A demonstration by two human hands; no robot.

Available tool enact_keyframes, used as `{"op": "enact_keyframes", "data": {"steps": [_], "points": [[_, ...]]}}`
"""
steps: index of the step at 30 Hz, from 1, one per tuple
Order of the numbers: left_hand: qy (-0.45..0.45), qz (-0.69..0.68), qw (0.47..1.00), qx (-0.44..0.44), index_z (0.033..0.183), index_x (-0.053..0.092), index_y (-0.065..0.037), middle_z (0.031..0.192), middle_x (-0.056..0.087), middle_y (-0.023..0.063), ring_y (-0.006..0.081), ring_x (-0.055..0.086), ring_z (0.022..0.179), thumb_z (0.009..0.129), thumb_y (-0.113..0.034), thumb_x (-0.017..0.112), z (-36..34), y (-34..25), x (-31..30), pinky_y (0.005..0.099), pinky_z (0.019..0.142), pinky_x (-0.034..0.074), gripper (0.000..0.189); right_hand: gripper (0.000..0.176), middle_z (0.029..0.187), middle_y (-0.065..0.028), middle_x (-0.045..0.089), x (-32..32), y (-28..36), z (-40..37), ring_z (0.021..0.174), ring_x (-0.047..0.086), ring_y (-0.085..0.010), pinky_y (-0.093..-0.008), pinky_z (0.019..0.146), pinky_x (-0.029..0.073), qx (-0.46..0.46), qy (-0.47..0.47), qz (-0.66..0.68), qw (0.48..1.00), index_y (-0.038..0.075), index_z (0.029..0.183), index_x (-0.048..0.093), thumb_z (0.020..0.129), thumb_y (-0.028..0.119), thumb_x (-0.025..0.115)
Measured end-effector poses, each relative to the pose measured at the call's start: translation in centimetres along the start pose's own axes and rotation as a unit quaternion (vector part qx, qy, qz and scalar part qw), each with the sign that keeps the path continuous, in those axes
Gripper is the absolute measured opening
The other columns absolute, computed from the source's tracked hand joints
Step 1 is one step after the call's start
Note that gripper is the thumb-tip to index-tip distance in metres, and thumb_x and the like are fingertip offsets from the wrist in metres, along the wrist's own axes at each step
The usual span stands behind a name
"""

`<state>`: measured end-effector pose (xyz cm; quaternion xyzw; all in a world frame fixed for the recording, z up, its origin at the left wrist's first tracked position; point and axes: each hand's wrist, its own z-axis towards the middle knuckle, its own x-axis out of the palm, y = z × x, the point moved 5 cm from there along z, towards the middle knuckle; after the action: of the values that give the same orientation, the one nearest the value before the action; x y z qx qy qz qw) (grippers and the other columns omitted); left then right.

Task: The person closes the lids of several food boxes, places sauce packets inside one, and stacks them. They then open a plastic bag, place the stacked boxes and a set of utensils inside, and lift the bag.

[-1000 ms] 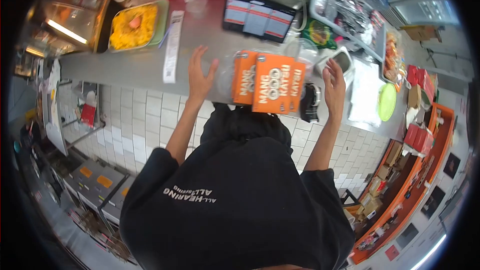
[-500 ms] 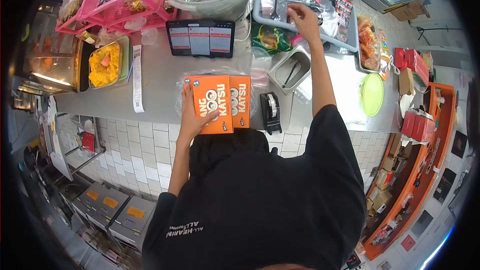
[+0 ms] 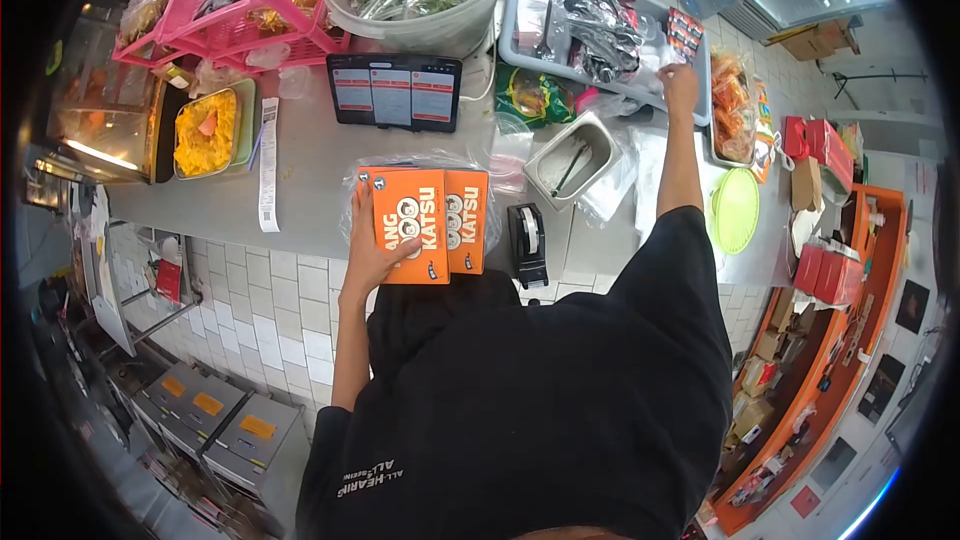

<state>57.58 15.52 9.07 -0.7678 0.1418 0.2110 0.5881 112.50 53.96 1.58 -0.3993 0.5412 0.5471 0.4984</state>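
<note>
Two orange boxes (image 3: 412, 225) lettered KATSU sit in a clear plastic bag at the table's front edge. My left hand (image 3: 372, 250) grips the left box, its thumb on the front face and its fingers at the left side. At the right end of the blue tray (image 3: 708, 90), my right hand (image 3: 680, 87) reaches in with its fingers bent together; whatever they hold is too small to make out. Near it lie red sachets (image 3: 684, 35) and clear plastic packs. Black wrapped cutlery (image 3: 605, 32) fills the tray's middle.
A tablet (image 3: 395, 92) stands behind the boxes. To their right are a tape dispenser (image 3: 527, 245), a metal container (image 3: 572, 162) and a green lid (image 3: 736, 211). A large tub (image 3: 420, 28), pink baskets (image 3: 235, 40), a yellow food tray (image 3: 207, 132) and a receipt (image 3: 268, 165) are also there.
My right hand has moved right, from the cutlery side of the blue tray to its right end. My left hand stays on the orange box. The view has shifted slightly.
</note>
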Motion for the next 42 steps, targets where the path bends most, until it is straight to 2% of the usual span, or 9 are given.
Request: {"op": "enact_keyframes", "data": {"steps": [12,18,21,26,28,31,33,36,42], "points": [[0.023,0.009,1.000,-0.007,0.156,0.012,-0.001,0.161,0.016,0.0246,0.0375,0.001,0.152,0.067,-0.040,0.086,0.3,1.1,0.2,0.0473,0.120,0.015,0.122,0.028,0.116,-0.0185,0.067,-5.7,-1.4,0.1,0.114,0.059,-0.0335,-0.0431,0.100,0.042,-0.065,-0.194,0.101,0.974,0.011,0.094,0.079,0.081,0.036,0.076],[0.047,0.026,0.997,0.055,0.150,0.030,0.000,0.157,0.027,0.0241,0.0392,0.016,0.149,0.075,-0.037,0.082,0.6,-1.1,-0.3,0.0470,0.119,0.019,0.098,0.030,0.092,-0.0157,0.070,-10.3,-2.0,-0.4,0.087,0.067,-0.0299,-0.0408,0.078,0.050,0.013,-0.232,0.214,0.949,0.002,0.097,0.069,0.090,0.031,0.067],[-0.134,0.096,0.980,0.114,0.143,0.041,-0.004,0.153,0.035,0.0197,0.0376,0.029,0.144,0.079,-0.020,0.080,1.3,-8.3,-1.4,0.0457,0.118,0.025,0.077,0.027,0.080,-0.0146,0.067,-14.5,3.0,-4.4,0.075,0.066,-0.0238,-0.0370,0.067,0.050,-0.093,-0.294,0.081,0.948,0.001,0.100,0.067,0.095,0.027,0.061],[-0.016,0.037,0.924,0.381,0.142,0.044,-0.004,0.150,0.041,0.0164,0.0347,0.034,0.142,0.074,-0.012,0.082,3.5,-21.2,6.5,0.0452,0.116,0.028,0.078,0.022,0.088,-0.0123,0.071,-20.1,20.1,-19.4,0.081,0.068,-0.0256,-0.0399,0.072,0.051,-0.285,0.184,0.326,0.882,0.004,0.097,0.070,0.083,0.021,0.070],[0.045,0.067,0.912,0.403,0.141,0.045,-0.002,0.143,0.050,0.0150,0.0309,0.049,0.132,0.077,-0.008,0.080,3.2,-23.2,9.7,0.0415,0.109,0.037,0.074,0.025,0.087,-0.0076,0.071,-24.0,23.4,-23.3,0.081,0.069,-0.0258,-0.0409,0.072,0.052,-0.296,0.170,0.389,0.856,0.007,0.097,0.070,0.084,0.027,0.074],[0.080,-0.136,0.960,0.231,0.135,0.048,0.002,0.125,0.060,0.0134,0.0233,0.062,0.105,0.084,-0.004,0.072,4.8,-21.0,10.5,0.0336,0.093,0.048,0.057,0.038,0.086,-0.0079,0.069,-25.3,22.6,-23.4,0.087,0.068,-0.0251,-0.0407,0.079,0.051,-0.172,0.141,0.529,0.819,0.005,0.101,0.070,0.080,0.035,0.079],[0.083,-0.178,0.959,0.202,0.133,0.048,0.003,0.118,0.062,0.0124,0.0208,0.064,0.097,0.087,-0.004,0.069,5.1,-21.4,10.5,0.0310,0.088,0.050,0.051,0.052,0.086,-0.0098,0.067,-25.9,21.2,-23.6,0.095,0.066,-0.0248,-0.0399,0.088,0.049,-0.245,-0.160,0.521,0.802,0.003,0.106,0.070,0.075,0.042,0.083],[0.122,-0.301,0.925,0.196,0.128,0.051,0.004,0.110,0.064,0.0104,0.0184,0.063,0.096,0.092,-0.008,0.067,5.4,-20.7,10.9,0.0306,0.085,0.051,0.041,0.048,0.099,-0.0133,0.071,-18.4,22.6,-24.0,0.100,0.066,-0.0225,-0.0369,0.092,0.048,-0.213,0.131,0.573,0.780,0.001,0.104,0.071,0.074,0.036,0.085],[0.107,-0.334,0.936,-0.013,0.116,0.058,0.001,0.103,0.065,0.0051,0.0116,0.062,0.090,0.097,-0.015,0.063,6.1,-16.4,7.9,0.0255,0.078,0.051,0.026,0.025,0.093,-0.0056,0.073,-12.8,21.5,-21.1,0.085,0.066,-0.0112,-0.0273,0.076,0.052,-0.151,0.129,0.497,0.845,0.002,0.100,0.073,0.084,0.021,0.078]]}}
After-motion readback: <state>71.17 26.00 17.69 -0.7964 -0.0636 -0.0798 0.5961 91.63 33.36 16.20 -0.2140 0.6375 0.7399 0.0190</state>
